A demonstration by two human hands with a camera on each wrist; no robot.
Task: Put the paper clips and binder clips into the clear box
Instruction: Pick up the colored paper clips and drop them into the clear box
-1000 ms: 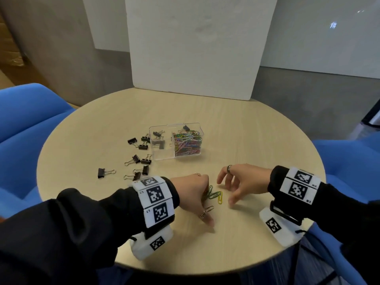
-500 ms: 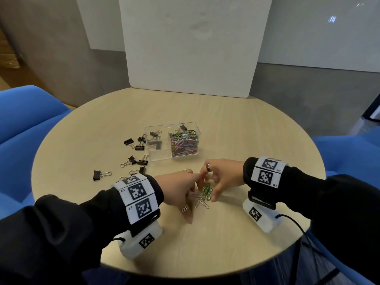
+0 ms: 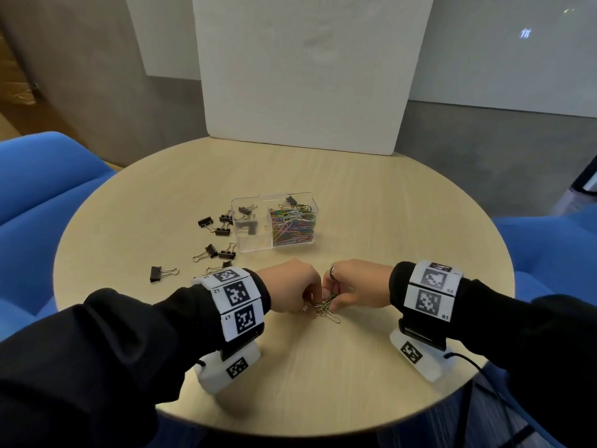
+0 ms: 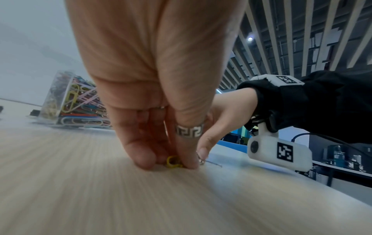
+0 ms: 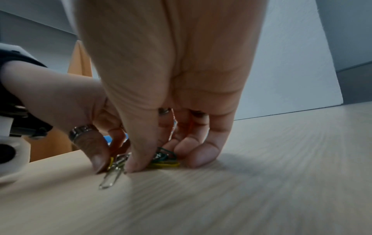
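Both hands — left hand (image 3: 290, 291), right hand (image 3: 358, 286) — pinch a paper clip cluster (image 3: 326, 310) on the bench (image 3: 387, 221), fingers curled round it.

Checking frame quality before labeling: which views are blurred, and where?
Head view: sharp on the clear box, edges bowed by the wide lens. Left wrist view: table smeared, left hand soft. Right wrist view: foreground table streaked, paper clips fairly readable.
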